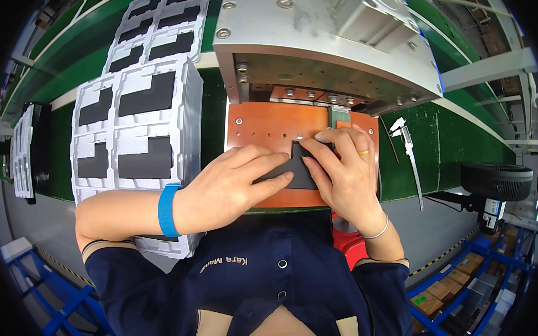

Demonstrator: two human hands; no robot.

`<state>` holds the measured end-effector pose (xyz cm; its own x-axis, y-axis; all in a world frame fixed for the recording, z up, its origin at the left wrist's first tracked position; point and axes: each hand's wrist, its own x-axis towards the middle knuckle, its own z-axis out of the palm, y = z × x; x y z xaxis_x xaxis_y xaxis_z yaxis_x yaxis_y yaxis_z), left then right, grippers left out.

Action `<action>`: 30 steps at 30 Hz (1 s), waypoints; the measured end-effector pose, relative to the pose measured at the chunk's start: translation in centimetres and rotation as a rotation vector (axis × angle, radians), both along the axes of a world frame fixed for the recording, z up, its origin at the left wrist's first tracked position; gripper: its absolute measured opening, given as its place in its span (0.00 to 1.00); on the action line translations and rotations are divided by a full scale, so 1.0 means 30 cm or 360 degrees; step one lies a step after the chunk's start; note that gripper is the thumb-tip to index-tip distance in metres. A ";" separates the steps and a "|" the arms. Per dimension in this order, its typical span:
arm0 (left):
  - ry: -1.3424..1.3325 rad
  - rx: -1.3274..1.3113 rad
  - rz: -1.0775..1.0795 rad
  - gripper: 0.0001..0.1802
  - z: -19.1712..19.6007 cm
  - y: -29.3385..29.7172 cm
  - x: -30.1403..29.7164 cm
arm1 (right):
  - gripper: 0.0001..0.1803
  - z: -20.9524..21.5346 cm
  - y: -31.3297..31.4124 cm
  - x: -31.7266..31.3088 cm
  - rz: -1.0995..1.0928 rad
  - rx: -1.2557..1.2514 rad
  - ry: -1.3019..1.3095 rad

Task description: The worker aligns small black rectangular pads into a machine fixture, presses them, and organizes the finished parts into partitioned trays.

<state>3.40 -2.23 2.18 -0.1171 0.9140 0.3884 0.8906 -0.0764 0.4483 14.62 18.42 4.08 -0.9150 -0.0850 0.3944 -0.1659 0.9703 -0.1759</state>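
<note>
A flat black L-shaped piece [302,174] lies on the orange base plate [256,118] of a metal press. My left hand [235,175] has its thumb and fingers closed on the left part of this piece. My right hand [345,171] bends over its right side, thumb and index finger on the dark surface near the upper edge. The other right fingers curl beside a small metal block [340,115] at the rear of the plate. Part of the piece is hidden beneath both hands.
The heavy press head [311,29] overhangs the plate. White trays [143,129] of similar black pieces are stacked at the left, with more trays [167,25] behind. A caliper [409,150] and a thin rod [393,146] rest on the green bench; a black fan [496,181] stands far right.
</note>
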 end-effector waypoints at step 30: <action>-0.0099 -0.0016 0.0103 0.19 0.039 0.012 -0.026 | 0.22 0.007 0.011 0.142 -0.0206 -0.0418 0.0097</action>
<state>2.63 -1.87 3.35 -0.1994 0.9077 0.3693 0.8641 -0.0149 0.5031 18.87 18.76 4.28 -0.8856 0.1432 0.4418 -0.0615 0.9067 -0.4172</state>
